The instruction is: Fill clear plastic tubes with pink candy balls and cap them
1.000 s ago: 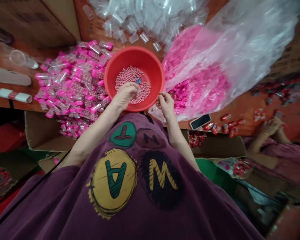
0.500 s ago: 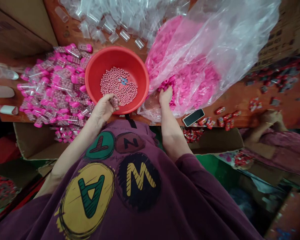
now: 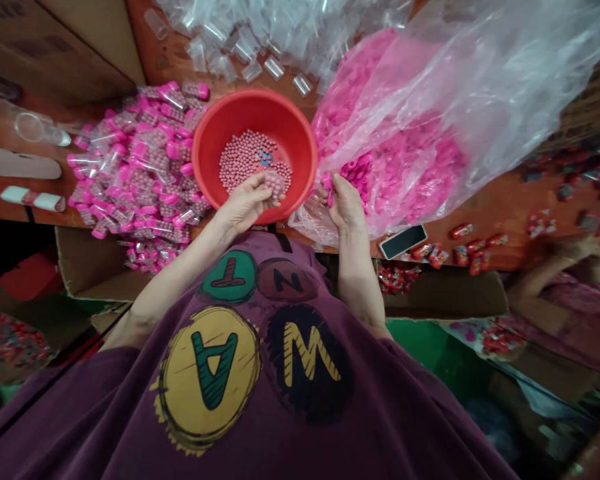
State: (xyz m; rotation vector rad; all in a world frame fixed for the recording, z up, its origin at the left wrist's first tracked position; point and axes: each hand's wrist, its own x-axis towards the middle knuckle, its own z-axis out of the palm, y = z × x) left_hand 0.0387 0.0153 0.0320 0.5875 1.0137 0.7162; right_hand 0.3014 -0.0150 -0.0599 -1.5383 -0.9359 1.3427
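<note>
While the left hand (image 3: 249,200) curls its fingertips around a clear vial filled with pink beads (image 3: 275,185), the right hand (image 3: 347,200) pinches a bright pink cap (image 3: 327,181) between thumb and fingers. Relative to the left grip, the cap sits to the right and at nearly the same level, near the vial but apart from it; the gap between them spans the near right rim of the red plastic bowl (image 3: 303,130). The vial's long axis appears to run across, from the left fingers toward the right hand, though the fingers cover part of it and which end is unstopped cannot be told. Loose pink beads (image 3: 243,157) lie in the bowl just beyond the left grip, and the pile of capped vials (image 3: 140,160) is to its left. The right hand is the nearer one to the clear plastic bag (image 3: 520,80) of pink caps, just beyond and to its right. Below both grips, the purple shirt (image 3: 395,400) shows large letters upside down: T, N, A, and one that could be M or W; smaller lettering among them is too faint to read. Dark print on the carton (image 3: 55,40), beyond and left of the left grip, is illegible.
</note>
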